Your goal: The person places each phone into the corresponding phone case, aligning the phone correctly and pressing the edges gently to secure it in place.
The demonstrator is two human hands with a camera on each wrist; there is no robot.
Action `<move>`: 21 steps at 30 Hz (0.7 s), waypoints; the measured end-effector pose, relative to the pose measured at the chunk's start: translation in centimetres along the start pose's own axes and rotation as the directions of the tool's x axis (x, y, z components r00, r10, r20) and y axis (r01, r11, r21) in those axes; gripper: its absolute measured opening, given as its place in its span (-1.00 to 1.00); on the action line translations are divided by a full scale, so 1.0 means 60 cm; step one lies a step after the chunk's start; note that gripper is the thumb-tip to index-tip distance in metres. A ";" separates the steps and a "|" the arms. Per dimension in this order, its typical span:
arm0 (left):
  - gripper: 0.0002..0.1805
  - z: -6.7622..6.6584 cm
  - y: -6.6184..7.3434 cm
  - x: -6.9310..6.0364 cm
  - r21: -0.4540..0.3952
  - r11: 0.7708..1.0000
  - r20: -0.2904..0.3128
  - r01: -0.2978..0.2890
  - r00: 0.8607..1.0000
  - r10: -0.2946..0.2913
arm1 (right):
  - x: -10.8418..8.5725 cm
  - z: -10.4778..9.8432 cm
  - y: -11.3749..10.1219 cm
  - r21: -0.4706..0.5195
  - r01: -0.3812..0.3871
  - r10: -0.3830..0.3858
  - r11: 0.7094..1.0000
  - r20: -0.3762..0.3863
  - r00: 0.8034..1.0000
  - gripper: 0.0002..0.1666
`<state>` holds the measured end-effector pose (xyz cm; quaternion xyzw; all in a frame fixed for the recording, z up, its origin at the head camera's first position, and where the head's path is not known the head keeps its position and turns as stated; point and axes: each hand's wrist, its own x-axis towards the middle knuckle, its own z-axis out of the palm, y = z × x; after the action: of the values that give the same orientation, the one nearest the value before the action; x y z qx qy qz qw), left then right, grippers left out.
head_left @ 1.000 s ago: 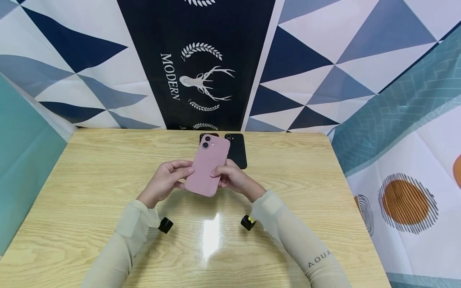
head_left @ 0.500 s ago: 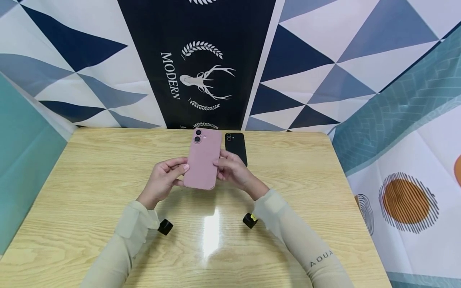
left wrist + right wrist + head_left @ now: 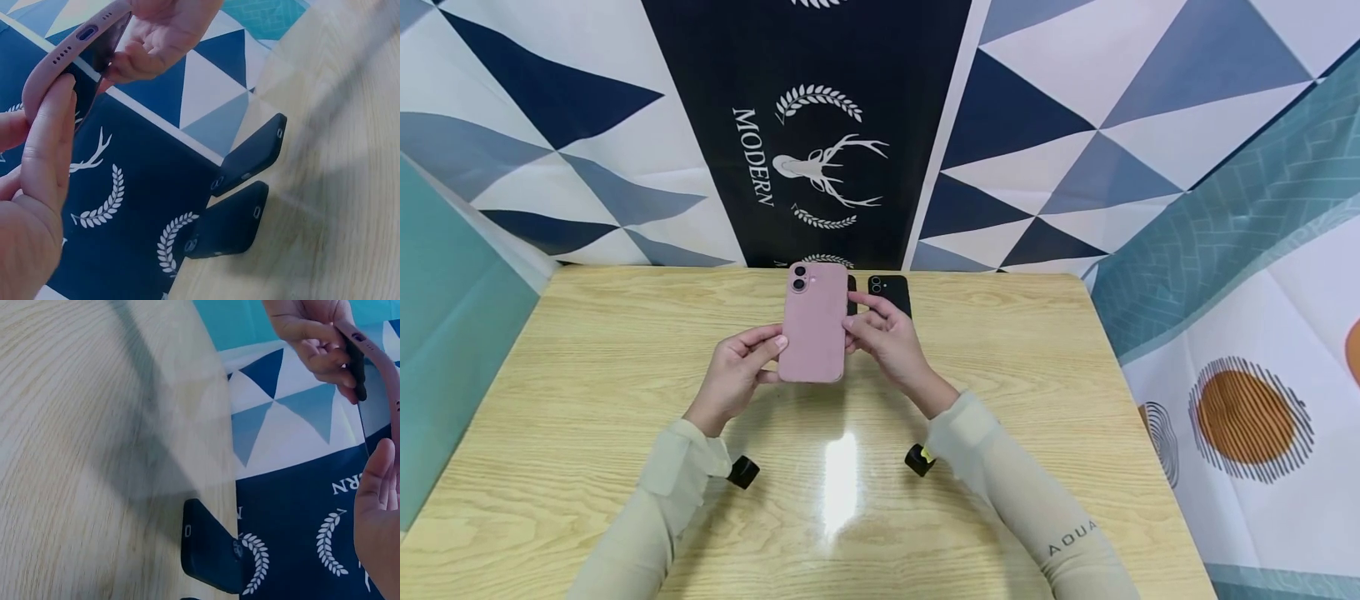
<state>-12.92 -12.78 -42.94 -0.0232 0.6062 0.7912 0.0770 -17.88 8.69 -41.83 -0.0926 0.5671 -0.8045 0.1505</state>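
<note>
A phone in a pink case (image 3: 814, 325) is held up above the table in the head view, its camera side facing me. My left hand (image 3: 733, 371) grips its left edge low down, thumb on the back. My right hand (image 3: 891, 342) pinches the right edge between thumb and fingers. The left wrist view shows the pink case's bottom end (image 3: 72, 56), with a port opening and small holes. Behind the pink phone, a black phone or case (image 3: 852, 296) is mostly hidden. A second black phone or case (image 3: 889, 292) lies to its right, partly covered by my right hand.
The wooden table (image 3: 625, 375) ends at a patterned cloth backdrop (image 3: 835, 167). Both black phones or cases lie near that far edge, side by side in the left wrist view. Small black blocks (image 3: 743, 472) (image 3: 919, 460) show beside both sleeves.
The pink phone has moved left and slightly away from me, turning from tilted to nearly straight. The right hand has shifted up along its edge. Part of the nearer-left black phone shows again.
</note>
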 end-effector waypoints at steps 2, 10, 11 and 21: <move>-0.84 -0.001 0.000 0.002 0.014 0.999 -0.016 0.030 0.999 -0.030 | 0.000 0.001 0.001 -0.022 0.002 -0.003 1.000 -0.021 1.000 -0.45; -0.50 -0.005 0.001 0.006 0.165 0.977 -0.018 0.133 0.991 -0.132 | -0.002 0.000 0.006 -0.098 -0.013 0.008 0.995 -0.050 0.999 -0.47; -0.50 -0.006 0.001 0.005 0.176 0.974 -0.020 0.139 0.990 -0.138 | -0.002 -0.001 0.007 -0.110 -0.014 0.008 0.994 -0.050 0.999 -0.48; -0.52 -0.011 0.003 0.003 0.195 0.974 -0.015 0.112 0.994 -0.111 | 0.002 -0.001 0.013 -0.187 -0.074 0.059 0.980 -0.082 0.995 -0.54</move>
<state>-13.18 -13.43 -42.97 -0.0511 0.6791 0.7220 0.1219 -17.90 8.46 -42.56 -0.0567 0.6493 -0.7443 0.1461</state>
